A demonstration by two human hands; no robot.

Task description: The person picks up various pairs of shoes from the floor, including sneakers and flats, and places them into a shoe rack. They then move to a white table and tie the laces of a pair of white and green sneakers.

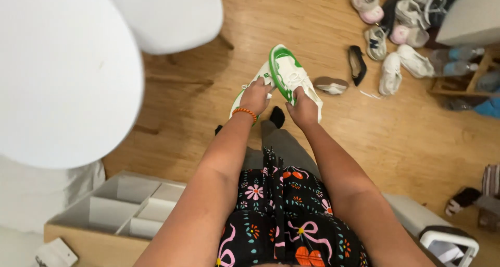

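- Head view: both arms stretched forward and down, bare forearms running side by side away from the camera.
- Left hand (255, 96) closed on a white sneaker with green trim (249, 90), mostly hidden behind the hand; orange bead bracelet (245, 111) on that wrist.
- Right hand (303, 108) gripping a second white and green sneaker (288, 75) from below; shoe tilted up on edge, green collar facing the camera.
- The two sneakers are touching or just beside each other, held in the air above the floor, in front of the person's feet in black socks (277, 116).
- Person wears grey trousers and a black floral top.
- Floor (364, 137): light wood boards.
- Upper right: loose pile of shoes (396, 27), white and pink sneakers, one black flat shoe (357, 64), one shoe sole up (331, 84) near the held pair.
- Upper left: white round desk (57, 74), white chair (166, 17) beside it.
- Lower left: open wooden box with white dividers (120, 207).
- Far right: wooden rack holding plastic bottles (458, 61).
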